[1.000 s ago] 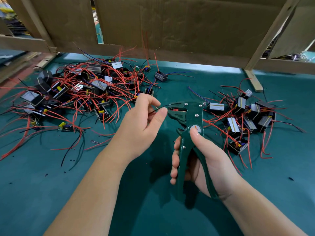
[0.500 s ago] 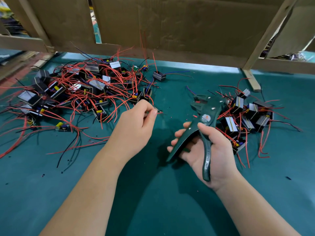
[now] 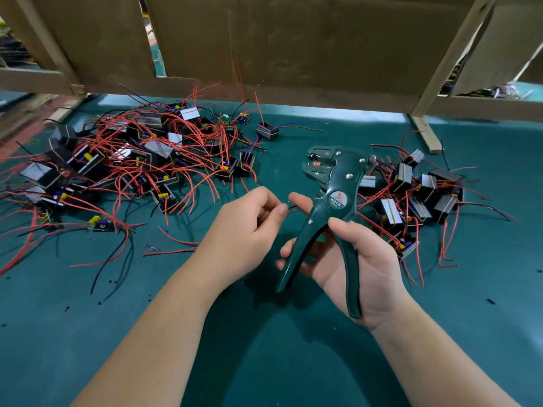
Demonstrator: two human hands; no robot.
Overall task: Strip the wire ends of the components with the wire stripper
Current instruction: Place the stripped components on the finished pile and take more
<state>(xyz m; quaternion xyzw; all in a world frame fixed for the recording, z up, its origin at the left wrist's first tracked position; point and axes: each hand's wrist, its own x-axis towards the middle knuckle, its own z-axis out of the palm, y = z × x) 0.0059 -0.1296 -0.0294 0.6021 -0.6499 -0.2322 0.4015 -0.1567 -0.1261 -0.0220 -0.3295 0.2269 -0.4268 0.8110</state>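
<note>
— While my left hand [image 3: 249,230] pinches a wire end [image 3: 290,205] mid-frame, my right hand [image 3: 358,265] grips the wire stripper [image 3: 332,198] beside it, handles spread.
— Next?
— Feed that end into its head, I judge.

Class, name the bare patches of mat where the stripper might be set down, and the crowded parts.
Crowded: left pile and right pile of components. Bare mat: the near stretch in front of both; the strip between them, below the cardboard wall.

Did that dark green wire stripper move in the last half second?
Yes: the dark green wire stripper has swung left, away from the right-hand pile of red-wired black components.
</note>
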